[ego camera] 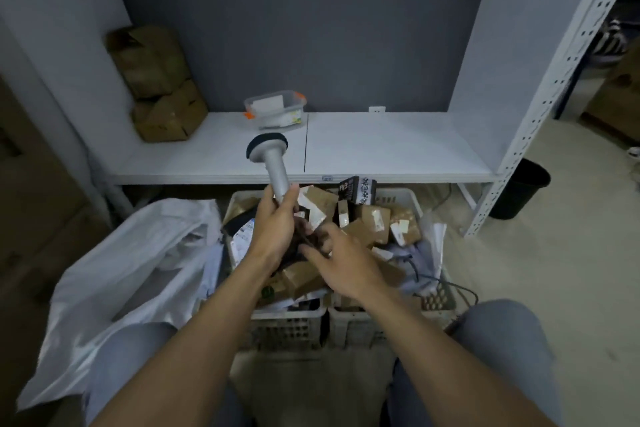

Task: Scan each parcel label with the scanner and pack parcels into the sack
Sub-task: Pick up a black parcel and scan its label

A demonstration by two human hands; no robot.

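Down over the crate (363,326), gripping the scanner (273,166) by the lower end of its grey handle with the left hand (275,225), fingers and thumb curled round the shaft, dark-rimmed head up and tilted away above the front part of the white shelf (381,149). Reaching in with the right hand (346,263) just beside the left wrist, fingers spread and lying on a dark parcel (306,234) between the two hands; cannot tell through the blur whether gripping that parcel or only touching it. Seated close, both knees flanking the near wall of the crate, forearms stretched out over it. Heaped in the crate: brown parcels (374,218) with white labels, tumbled at all angles, and a black box (356,189) with white lettering perched at the far rim. Lying crumpled and open on the floor to the left, against the side of the crate and beside the left knee: the white sack (131,253). Standing on the shelf behind the scanner head: a clear tub (277,109) with orange clips, and at the left end two brown cartons (162,87) stacked one on the other. Off to the right on the floor, past the perforated shelf post: a black bin (519,191). Trailing over the right side of the crate: a dark cable (446,282)
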